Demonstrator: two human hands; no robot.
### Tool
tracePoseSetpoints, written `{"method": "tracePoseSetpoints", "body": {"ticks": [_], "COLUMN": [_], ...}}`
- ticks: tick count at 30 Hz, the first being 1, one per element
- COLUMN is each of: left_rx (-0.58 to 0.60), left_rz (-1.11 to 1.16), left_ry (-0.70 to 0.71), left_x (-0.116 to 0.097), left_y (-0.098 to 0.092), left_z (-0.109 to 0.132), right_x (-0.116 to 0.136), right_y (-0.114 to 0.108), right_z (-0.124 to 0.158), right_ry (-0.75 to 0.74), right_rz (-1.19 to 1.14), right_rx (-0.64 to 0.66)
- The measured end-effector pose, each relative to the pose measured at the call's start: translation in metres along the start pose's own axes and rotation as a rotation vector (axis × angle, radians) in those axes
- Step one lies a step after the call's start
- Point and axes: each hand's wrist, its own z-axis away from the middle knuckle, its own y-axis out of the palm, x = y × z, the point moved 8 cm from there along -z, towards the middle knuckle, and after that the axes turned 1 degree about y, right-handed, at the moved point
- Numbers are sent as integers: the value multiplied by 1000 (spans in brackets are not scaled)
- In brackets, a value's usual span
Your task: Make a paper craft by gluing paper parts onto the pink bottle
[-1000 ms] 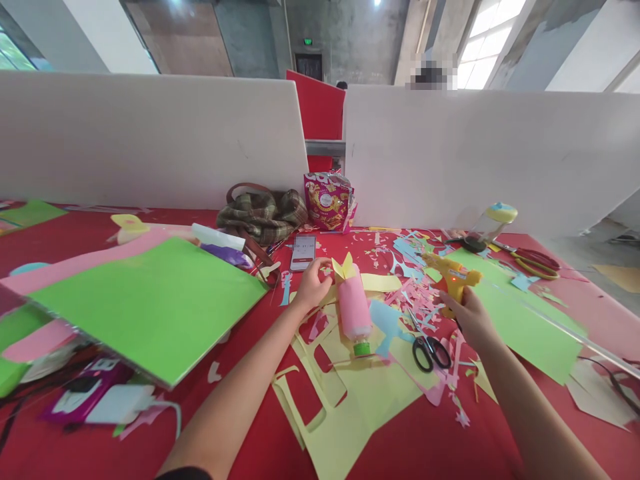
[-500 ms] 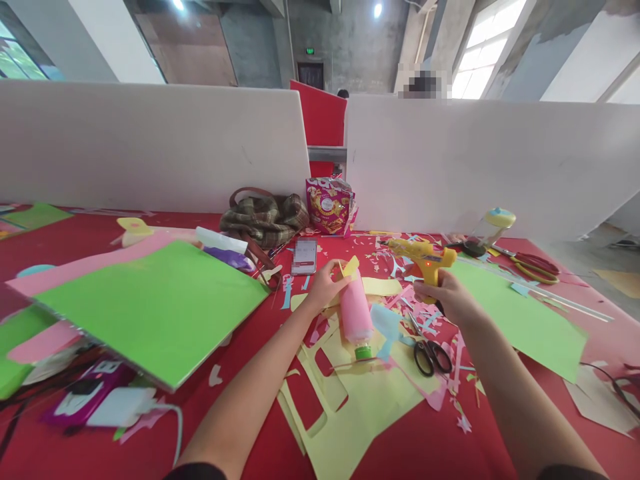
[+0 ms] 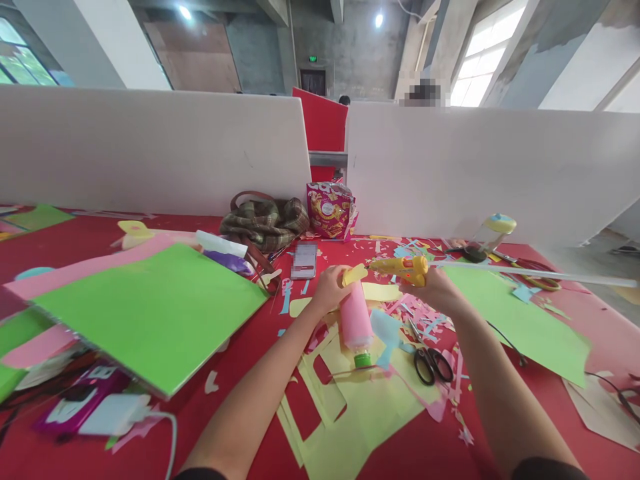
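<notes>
Bottle: pink-wrapped bottle (image 3: 355, 323) lies on the yellow sheet (image 3: 360, 407).
Left hand (image 3: 329, 288): gripping the bottle's far end.
Right hand (image 3: 436, 288): closed around the glue gun (image 3: 400, 268), beside the bottle.
Risk: hot nozzle could likely burn left fingers.

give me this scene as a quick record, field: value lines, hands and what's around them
left hand: grips the far end of the pink-wrapped bottle, at its yellow paper piece
right hand: holds the yellow glue gun, nozzle pointing at the yellow piece
bottle: lies on yellow paper, green cap toward the camera
nearby: black scissors, phone, green sheet
</notes>
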Motion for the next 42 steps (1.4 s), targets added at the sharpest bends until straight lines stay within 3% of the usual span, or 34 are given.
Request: {"method": "tracePoseSetpoints", "body": {"ticks": [9,25,38,42], "left_rx": [11,11,-2,-5], "left_rz": [-69,-81,-52,-40], "left_ry": [20,14,-10,-19], "left_x": [0,-1,-1,-1], "left_y": [1,-1,-2,-3], "left_z": [-1,0,1,1], "right_x": [16,12,9,7], "right_y": [4,6,4,-1], "right_z": [-3,-3,0,0], "right_ry": [-150,-129,-131,-142], "right_rz": [109,142,219,231], "right_rx": [-117,-121,-44,-91]}}
